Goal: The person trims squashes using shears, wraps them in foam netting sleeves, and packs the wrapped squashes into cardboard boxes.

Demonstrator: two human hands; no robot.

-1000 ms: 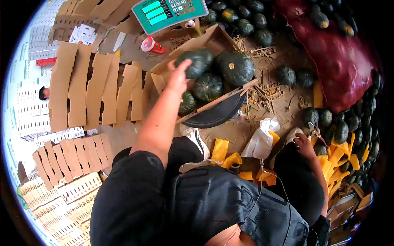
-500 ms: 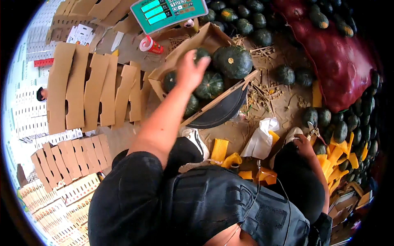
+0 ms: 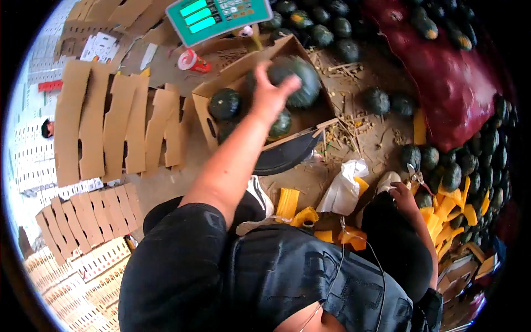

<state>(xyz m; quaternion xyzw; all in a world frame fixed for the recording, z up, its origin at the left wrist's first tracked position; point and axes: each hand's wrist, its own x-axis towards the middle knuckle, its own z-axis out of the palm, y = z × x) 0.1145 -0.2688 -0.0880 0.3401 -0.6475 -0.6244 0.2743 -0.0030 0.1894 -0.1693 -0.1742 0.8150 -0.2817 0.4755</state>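
My left hand (image 3: 270,93) reaches forward into an open cardboard box (image 3: 220,84), fingers spread against a large dark green squash (image 3: 305,83) at the box's far side. A smaller squash (image 3: 224,104) lies at the box's left, and another (image 3: 280,125) sits partly hidden under my forearm. My right hand (image 3: 404,197) rests low at the right by my knee, closed around what looks like a small pair of shears (image 3: 414,172).
The box stands on a black round platform (image 3: 285,159) below a green scale display (image 3: 217,15). Several loose squashes (image 3: 470,163) are heaped at the right beside a red mesh sack (image 3: 445,83). Yellow foam nets (image 3: 287,202), a white bag (image 3: 345,188) and flat cardboard pieces (image 3: 110,127) lie around.
My left hand has moved right and farther inside the box, from the squashes at its left onto the large one. My right hand has stayed put.
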